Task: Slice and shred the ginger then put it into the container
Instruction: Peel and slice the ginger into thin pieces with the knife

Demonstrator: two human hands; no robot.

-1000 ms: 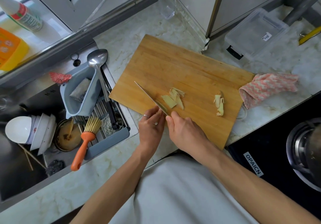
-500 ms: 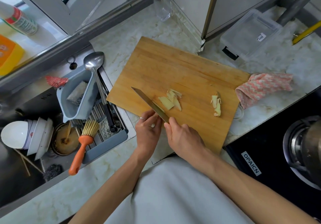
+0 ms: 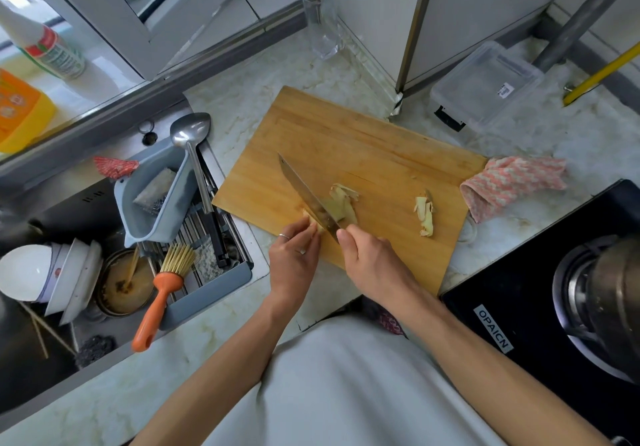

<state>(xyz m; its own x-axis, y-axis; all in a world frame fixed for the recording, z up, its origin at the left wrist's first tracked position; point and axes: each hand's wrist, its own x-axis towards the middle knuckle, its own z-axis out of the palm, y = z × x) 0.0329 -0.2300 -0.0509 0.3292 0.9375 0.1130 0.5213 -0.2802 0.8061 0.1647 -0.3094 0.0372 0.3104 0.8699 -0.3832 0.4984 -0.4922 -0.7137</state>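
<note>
A wooden cutting board point(image 3: 349, 141) lies on the marble counter. My right hand point(image 3: 372, 258) grips the handle of a knife point(image 3: 304, 194), whose blade runs up and left across the board's near edge. My left hand point(image 3: 294, 255) pinches a piece of ginger point(image 3: 310, 219) right beside the blade. A small heap of ginger slices point(image 3: 344, 200) lies just right of the blade. A second heap of ginger peelings point(image 3: 425, 215) sits further right. The clear plastic container point(image 3: 485, 87) stands beyond the board's far right corner.
A pink checked cloth point(image 3: 512, 182) lies at the board's right edge. A drinking glass point(image 3: 322, 20) stands at the back. The sink on the left holds a grey drain rack point(image 3: 152, 203), a ladle point(image 3: 194, 155), an orange brush point(image 3: 162, 290) and bowls point(image 3: 45, 276). A black stove point(image 3: 554, 307) sits at right.
The knife blade has come down and right onto the ginger at the board's near edge. My left hand has moved up against the blade, holding the ginger piece.
</note>
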